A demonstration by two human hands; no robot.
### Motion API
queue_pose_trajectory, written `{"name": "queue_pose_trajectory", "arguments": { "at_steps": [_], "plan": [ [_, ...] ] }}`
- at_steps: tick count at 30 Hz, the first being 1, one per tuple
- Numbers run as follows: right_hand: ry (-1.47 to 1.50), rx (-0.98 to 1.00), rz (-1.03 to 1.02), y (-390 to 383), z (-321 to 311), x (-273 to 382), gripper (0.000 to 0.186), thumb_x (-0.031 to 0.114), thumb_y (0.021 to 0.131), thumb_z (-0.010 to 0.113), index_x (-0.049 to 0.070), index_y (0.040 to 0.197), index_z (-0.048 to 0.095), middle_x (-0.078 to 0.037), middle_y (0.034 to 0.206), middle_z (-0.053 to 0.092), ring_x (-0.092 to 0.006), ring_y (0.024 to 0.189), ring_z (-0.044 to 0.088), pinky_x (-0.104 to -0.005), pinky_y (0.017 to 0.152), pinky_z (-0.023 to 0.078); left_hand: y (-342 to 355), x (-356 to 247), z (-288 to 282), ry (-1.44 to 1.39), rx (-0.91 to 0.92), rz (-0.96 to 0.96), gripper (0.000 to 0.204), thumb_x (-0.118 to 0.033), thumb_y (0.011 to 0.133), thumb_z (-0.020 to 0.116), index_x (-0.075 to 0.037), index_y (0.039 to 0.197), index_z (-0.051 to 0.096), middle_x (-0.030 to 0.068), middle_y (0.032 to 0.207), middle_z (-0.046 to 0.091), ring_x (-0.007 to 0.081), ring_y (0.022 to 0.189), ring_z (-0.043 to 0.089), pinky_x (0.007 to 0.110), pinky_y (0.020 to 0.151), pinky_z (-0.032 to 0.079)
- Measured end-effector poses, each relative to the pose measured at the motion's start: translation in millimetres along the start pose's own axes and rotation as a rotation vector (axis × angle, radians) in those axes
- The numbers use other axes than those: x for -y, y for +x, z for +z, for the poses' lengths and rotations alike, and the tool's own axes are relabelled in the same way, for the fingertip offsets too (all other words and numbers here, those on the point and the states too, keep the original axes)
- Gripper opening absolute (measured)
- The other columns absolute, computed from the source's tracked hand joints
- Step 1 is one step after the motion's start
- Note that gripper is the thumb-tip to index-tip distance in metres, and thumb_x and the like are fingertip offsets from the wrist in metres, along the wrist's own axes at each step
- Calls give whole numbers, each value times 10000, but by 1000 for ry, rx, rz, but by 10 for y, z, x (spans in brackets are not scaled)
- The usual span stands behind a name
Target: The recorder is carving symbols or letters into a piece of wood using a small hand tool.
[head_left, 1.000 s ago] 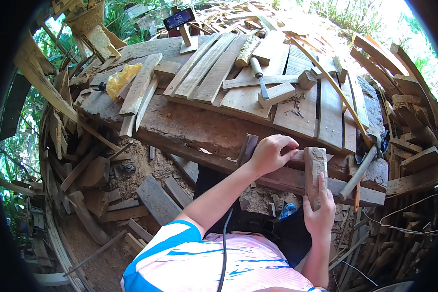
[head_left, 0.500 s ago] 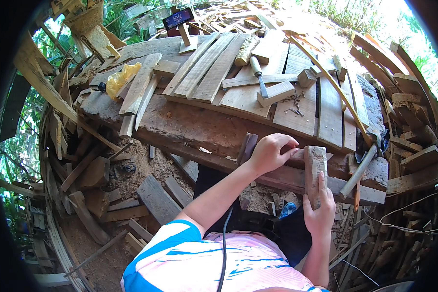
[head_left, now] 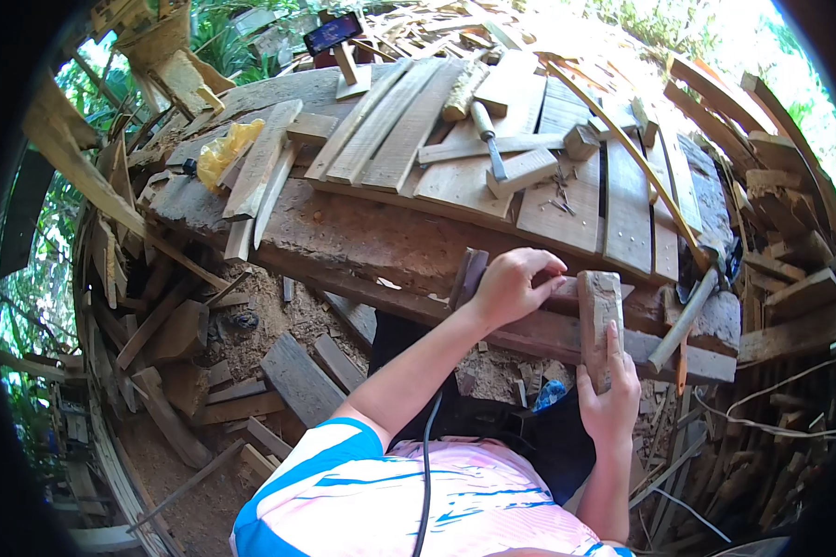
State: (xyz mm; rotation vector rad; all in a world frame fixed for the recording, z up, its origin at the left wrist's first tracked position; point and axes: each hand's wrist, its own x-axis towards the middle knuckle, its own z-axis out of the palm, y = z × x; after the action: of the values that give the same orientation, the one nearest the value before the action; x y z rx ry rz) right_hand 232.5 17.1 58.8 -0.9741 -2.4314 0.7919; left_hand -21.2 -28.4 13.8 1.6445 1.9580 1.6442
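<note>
Left hand (head_left: 514, 286) is staying clenched, apparently on a dark tool (head_left: 467, 275); right hand (head_left: 611, 395) keeps grasping the wood block (head_left: 600, 311) at its three o'clock, unmoved.

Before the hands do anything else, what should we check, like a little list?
1. Right hand grips the wooden block upright: ok.
2. Left hand rests on the dark wood piece at the bench edge: ok.
3. Block's lower end seated on the bench: cannot tell, the hand hides it.
4. Hammer lies apart from both hands: ok.
5. Loose nails lie near the work spot: not ok.
</note>
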Motion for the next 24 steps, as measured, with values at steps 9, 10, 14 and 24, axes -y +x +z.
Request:
{"name": "queue_pose_trajectory", "arguments": {
  "at_steps": [9,10,14,24],
  "plan": [
    [109,-6,-66,115,-5,-46,812,181,855,782,207,1614,495,-218,1215,703,-412,1059,707,-471,921,571,40,-20,-204,-40,0,-175,137,-48,928,815,-36,1064,817,75,987,825,114,886,767,271,809,601],
    [96,-7,-39,105,-10,-80,812,181,855,782,207,1614,495,-218,1215,703,-412,1059,707,-471,921,571,37,-8,-196,-45,12,-181,147,-50,926,820,-35,1072,817,74,988,825,114,888,767,267,813,600],
    [76,-51,-55,57,-30,-162,816,192,861,784,202,1620,487,-206,1166,704,-394,1039,706,-461,923,565,38,-25,-141,-68,44,-193,163,-51,924,826,-32,1085,817,69,997,825,109,902,766,261,833,597],
    [38,-55,-44,12,-15,-168,810,228,873,780,263,1625,481,-199,1157,691,-405,990,722,-469,864,600,-4,-20,-94,-57,34,-172,165,-68,935,827,-30,1095,815,56,998,822,94,912,762,259,832,600]
  ]
}}
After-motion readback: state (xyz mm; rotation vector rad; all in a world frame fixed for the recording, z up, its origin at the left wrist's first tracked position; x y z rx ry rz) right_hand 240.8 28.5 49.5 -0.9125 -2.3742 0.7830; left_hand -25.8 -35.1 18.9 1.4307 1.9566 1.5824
